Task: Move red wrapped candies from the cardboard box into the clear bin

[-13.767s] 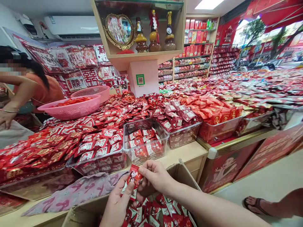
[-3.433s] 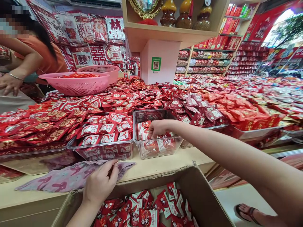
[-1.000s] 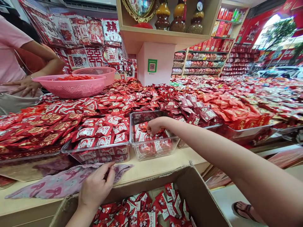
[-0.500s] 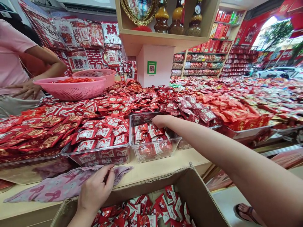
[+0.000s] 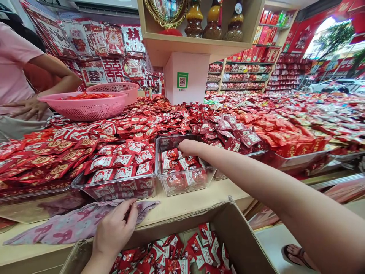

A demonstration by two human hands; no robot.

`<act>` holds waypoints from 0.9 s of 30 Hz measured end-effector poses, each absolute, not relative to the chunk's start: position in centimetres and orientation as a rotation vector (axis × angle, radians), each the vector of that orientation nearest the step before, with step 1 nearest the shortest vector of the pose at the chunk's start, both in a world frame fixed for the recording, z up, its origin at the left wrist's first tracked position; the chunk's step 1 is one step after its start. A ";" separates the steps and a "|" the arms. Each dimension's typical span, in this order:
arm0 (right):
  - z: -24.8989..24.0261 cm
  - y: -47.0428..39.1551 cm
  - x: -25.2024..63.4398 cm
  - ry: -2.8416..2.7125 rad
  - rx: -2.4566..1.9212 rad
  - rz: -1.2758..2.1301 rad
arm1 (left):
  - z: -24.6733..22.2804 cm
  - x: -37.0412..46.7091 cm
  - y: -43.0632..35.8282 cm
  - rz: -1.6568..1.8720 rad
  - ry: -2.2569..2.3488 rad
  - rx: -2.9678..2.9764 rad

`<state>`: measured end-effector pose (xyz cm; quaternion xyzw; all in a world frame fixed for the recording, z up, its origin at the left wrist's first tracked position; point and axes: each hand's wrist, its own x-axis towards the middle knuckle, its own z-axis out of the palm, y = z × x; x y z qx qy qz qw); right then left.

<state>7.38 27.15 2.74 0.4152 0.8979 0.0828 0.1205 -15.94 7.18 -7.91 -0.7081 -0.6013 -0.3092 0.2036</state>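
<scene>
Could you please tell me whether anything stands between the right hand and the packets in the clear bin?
Nothing visible does. The right hand is inside the rim of the clear bin, right over the packets; its fingertips are hidden.

The character 禮 stands in red on the white fronts of the packets in the near left bin (image 5: 124, 171). On the far left wall, a large red 囍 fills a hanging cutout (image 5: 112, 67), and a dark 囍 marks the pale hanging packet (image 5: 96, 75) to its left. A green-framed QR code sign (image 5: 182, 80) is fixed to the pink pillar (image 5: 196, 82); the lettering around its code is too small to read. The print on the cartoon-figure packets (image 5: 177, 265) in the near cardboard box (image 5: 239, 236) cannot be made out.
</scene>
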 end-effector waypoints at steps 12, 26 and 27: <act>1.7 28.5 7.8 2.636 1.278 0.343 | -8.0 -15.9 7.1 -0.883 -1.705 -1.971; 4.3 23.1 7.0 2.538 1.038 0.165 | -8.2 -16.0 7.2 -0.873 -1.713 -1.983; 4.2 23.2 7.0 2.539 1.037 0.166 | -8.2 -16.0 7.2 -0.870 -1.709 -1.983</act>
